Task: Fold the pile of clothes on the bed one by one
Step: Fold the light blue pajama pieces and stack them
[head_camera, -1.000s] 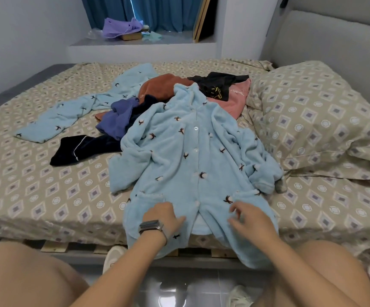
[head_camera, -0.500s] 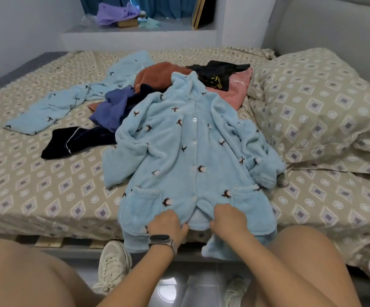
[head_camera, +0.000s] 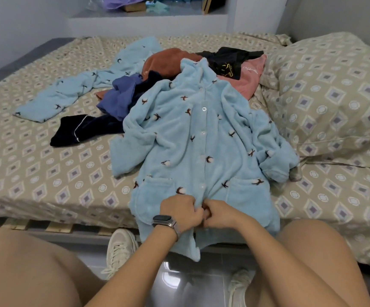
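Blue pajama top [head_camera: 201,138] spread face-up on bed [head_camera: 35,173], hem over edge. Left hand [head_camera: 180,210] and right hand [head_camera: 218,212] pinch front opening with curled fingers, likely fastening bottom button so panels stay aligned for folding. Remaining clothes [head_camera: 179,67] heaped behind.

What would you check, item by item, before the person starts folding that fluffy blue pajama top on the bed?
1. Both hands at the front opening: ok. Left hand and right hand pinch the blue pajama top near its hem.
2. Bottom fastening done up: cannot tell, the fingers cover it.
3. Upper buttons closed: ok.
4. Top lying flat: not ok, its collar end rests on the pile of clothes.
5. Sleeves spread out: not ok, both are bunched at the sides.
6. Hem on the bed: not ok, it hangs over the edge.
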Available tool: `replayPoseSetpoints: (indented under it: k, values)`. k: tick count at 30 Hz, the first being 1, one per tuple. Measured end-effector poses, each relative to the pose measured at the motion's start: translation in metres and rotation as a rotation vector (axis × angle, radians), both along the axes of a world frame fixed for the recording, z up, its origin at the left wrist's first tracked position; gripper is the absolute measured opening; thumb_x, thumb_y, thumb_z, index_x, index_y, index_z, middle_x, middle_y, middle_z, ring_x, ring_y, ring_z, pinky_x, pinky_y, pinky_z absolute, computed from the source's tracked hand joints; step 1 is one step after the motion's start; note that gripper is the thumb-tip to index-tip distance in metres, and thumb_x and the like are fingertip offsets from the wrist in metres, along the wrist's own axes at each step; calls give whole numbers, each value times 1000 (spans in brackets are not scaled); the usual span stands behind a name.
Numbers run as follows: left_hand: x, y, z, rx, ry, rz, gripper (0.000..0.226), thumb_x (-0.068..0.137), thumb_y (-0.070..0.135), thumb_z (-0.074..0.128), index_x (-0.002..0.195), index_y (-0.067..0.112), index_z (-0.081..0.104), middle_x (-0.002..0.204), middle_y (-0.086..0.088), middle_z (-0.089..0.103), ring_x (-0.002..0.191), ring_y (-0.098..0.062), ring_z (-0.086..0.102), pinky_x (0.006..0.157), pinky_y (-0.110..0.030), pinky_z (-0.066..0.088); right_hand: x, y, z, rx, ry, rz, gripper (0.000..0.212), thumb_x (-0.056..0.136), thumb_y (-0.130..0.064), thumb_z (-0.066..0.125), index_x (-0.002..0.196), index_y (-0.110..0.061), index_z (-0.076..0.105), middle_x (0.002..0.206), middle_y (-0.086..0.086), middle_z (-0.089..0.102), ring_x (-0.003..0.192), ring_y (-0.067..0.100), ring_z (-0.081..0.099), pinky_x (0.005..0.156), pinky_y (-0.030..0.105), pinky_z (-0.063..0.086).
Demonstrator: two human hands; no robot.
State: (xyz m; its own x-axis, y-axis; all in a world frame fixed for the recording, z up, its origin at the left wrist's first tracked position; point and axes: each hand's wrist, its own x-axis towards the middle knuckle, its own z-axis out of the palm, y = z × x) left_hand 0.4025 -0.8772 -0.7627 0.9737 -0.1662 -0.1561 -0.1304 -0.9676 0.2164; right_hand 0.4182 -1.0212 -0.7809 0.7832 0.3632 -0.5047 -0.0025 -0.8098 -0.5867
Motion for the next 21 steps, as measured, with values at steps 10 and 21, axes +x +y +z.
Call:
replayPoseSetpoints:
  k: [10, 21]
  values:
    - [38, 13, 61, 120, 248, -140, 30, 88, 37, 50, 114, 24, 60, 120, -1, 59, 105, -25, 60, 80, -32, 48, 32, -49, 45, 277, -431, -511, 23, 85, -5, 63, 101, -21, 70, 82, -12, 64, 64, -2, 55, 66, 13, 44]
    - [90, 24, 111, -21, 243, -150, 19, 90, 33, 53, 107, 27, 62, 109, 10, 63, 95, -10, 59, 87, -26, 49, 99, -148, 72, -47, -188, -1227, 85, 88, -45, 62, 150, -8, 19, 153, 22, 21, 138, 42, 25, 107, 53, 30]
